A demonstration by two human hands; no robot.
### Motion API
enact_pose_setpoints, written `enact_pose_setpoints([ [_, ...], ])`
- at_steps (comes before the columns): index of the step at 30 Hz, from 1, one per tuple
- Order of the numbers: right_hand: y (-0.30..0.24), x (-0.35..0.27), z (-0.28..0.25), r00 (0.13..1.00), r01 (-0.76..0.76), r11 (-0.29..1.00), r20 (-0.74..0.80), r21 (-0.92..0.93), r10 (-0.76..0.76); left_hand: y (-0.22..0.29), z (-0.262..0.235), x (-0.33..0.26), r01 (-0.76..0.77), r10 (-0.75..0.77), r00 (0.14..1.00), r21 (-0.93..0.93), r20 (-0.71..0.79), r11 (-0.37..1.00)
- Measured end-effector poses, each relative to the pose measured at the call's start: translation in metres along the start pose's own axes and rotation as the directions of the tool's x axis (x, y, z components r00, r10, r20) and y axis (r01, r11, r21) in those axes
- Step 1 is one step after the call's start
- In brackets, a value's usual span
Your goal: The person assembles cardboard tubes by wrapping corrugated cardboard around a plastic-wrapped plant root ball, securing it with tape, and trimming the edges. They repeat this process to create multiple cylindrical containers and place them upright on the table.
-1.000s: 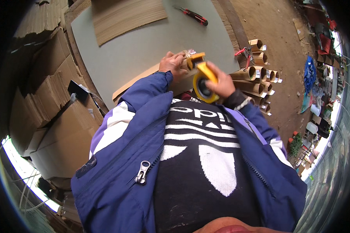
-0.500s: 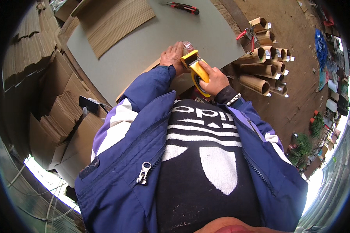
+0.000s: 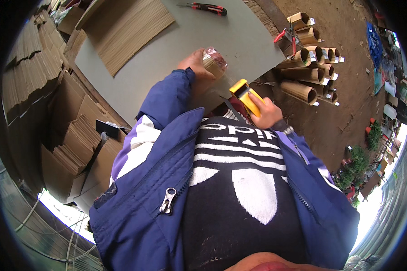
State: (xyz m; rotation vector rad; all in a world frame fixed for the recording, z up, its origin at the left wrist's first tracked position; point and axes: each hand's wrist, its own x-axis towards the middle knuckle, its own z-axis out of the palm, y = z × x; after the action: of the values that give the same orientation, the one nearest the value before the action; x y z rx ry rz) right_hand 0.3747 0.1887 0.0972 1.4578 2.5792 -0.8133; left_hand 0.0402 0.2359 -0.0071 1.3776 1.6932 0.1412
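Note:
My left hand (image 3: 195,64) is wrapped around a rolled cardboard tube (image 3: 215,68) above the grey tabletop (image 3: 163,56). Shiny clear tape covers the tube's near end; the rest of it is hidden behind my hand and sleeve. In my right hand (image 3: 269,113) is a yellow tape dispenser (image 3: 246,95), held by its handle just beyond the table's right edge. A gap separates the dispenser from the tube. On the far part of the table lies a red and black utility knife (image 3: 208,7).
Flat cardboard sheets (image 3: 126,31) are stacked at the table's far left. Several finished-looking cardboard tubes (image 3: 300,74) lie piled to the right, with red-handled pliers (image 3: 288,38) by them. More folded cardboard (image 3: 70,135) stands at the left. Green plants (image 3: 357,165) are on the ground far right.
My right hand has pulled the tape dispenser away from the tube, right and toward my body. My left hand has shifted slightly left, and the tube's taped end now shows.

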Motion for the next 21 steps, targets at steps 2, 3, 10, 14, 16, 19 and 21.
enact_pose_setpoints([
  [2, -0.003, 0.033, 0.025, 0.998, 0.016, 1.000, -0.056, 0.027, -0.014, -0.020, -0.020, 0.014, 0.006, 0.007, 0.996, -0.144, 0.088, 0.990],
  [3, -0.007, 0.051, 0.034, 0.998, 0.024, 1.000, -0.050, 0.019, -0.023, -0.030, -0.035, 0.020, 0.049, -0.019, 0.990, -0.222, 0.139, 0.974],
  [10, -0.071, 0.161, 0.025, 0.973, 0.110, 0.988, -0.215, 0.111, -0.085, -0.032, -0.078, 0.015, 0.025, -0.002, 0.988, 0.147, -0.152, 0.989],
  [14, -0.096, 0.188, 0.002, 0.984, 0.114, 0.988, -0.150, 0.105, -0.097, -0.016, -0.058, 0.016, 0.215, -0.099, 0.881, 0.206, -0.462, 0.955],
  [16, -0.085, 0.165, -0.014, 0.988, 0.142, 0.980, -0.081, 0.142, -0.131, -0.018, -0.060, 0.020, 0.294, -0.179, 0.883, 0.215, -0.433, 0.932],
  [19, -0.047, 0.104, -0.034, 0.973, 0.214, 0.971, -0.105, 0.109, -0.203, -0.023, -0.074, 0.023, 0.299, -0.234, 0.915, 0.161, -0.330, 0.941],
  [21, -0.027, 0.090, -0.025, 0.983, 0.172, 0.982, -0.073, 0.072, -0.167, -0.025, -0.082, 0.023, 0.291, -0.242, 0.924, 0.135, -0.295, 0.947],
])
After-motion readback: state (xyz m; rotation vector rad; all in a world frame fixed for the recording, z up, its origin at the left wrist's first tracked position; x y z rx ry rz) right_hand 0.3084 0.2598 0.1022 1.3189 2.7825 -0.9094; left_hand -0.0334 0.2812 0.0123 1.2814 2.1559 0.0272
